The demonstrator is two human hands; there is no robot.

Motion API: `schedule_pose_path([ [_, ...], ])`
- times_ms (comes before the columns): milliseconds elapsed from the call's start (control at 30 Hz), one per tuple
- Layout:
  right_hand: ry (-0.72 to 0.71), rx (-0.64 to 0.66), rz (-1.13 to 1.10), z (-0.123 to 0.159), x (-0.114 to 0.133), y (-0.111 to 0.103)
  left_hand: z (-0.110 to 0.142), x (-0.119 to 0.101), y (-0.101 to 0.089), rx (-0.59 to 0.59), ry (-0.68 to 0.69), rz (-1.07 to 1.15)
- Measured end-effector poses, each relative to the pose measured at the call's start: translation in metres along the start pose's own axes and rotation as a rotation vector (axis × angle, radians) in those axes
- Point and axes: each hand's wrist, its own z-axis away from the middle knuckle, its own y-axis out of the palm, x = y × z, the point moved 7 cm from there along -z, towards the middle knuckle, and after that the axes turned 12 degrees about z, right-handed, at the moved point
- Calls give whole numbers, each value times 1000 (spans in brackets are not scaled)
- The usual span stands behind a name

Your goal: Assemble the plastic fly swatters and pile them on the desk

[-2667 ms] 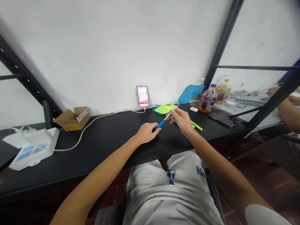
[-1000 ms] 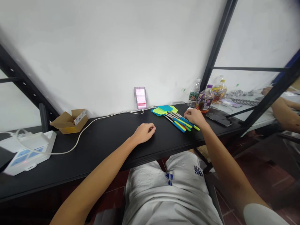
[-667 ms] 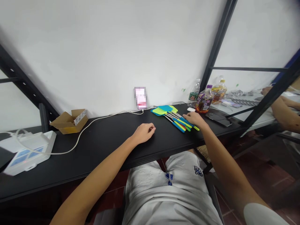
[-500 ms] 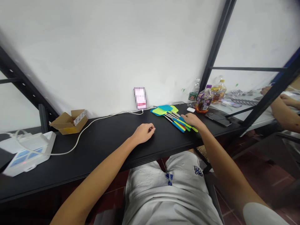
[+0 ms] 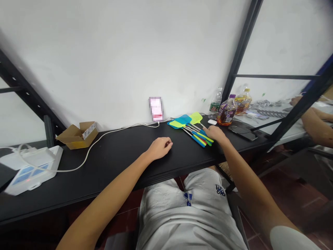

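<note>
Several fly swatters [image 5: 187,126] with blue, green and yellow handles lie in a pile on the black desk [image 5: 117,163], right of centre. My right hand [image 5: 216,133] is closed on the handle end of a yellow-green fly swatter [image 5: 196,117], whose mesh head is tipped up off the pile. A blue swatter head [image 5: 182,121] lies flat beside it. My left hand [image 5: 160,147] rests on the desk left of the pile, fingers curled in loosely, with nothing in it.
A phone [image 5: 156,108] leans on the wall, with a white cable [image 5: 104,136] running left to a white power block [image 5: 31,166]. An open cardboard box [image 5: 77,133] sits at the back left. Bottles [image 5: 225,111], an earbud case [image 5: 212,122] and a dark phone [image 5: 243,132] stand right. Another person's arm [image 5: 313,119] is beyond the black frame [image 5: 238,59].
I put the blue swatter down on the pile and my left hand let go. My right hand then closed on a yellow-green swatter's handle, and its head has now lifted.
</note>
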Motion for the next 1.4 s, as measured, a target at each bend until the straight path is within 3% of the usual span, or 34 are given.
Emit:
schedule_pose_path([
  [167,132,-86,-23,13,-10,-13,0,-1,0,6,3,-15],
  [333,139,-125,-46,19,-8,-19,0,0,0,2,8,-25],
  [500,103,-304,-78,35,1,-45,0,1,0,-1,17,-20],
  [567,34,-416,-195,46,9,-61,0,1,0,-1,13,-13],
  [733,-133,-635,-727,74,23,-92,1,0,0,-6,9,8],
  [800,-232,-553,-911,80,33,-94,1,-1,0,-11,15,13],
  [900,-410,-276,-1149,87,55,-88,2,-5,-2,-22,25,29],
  [1000,-477,-121,-1241,95,70,-85,3,-9,-4,-49,38,66],
  [1400,-565,103,-1190,114,97,-75,4,-19,-7,-52,93,132],
])
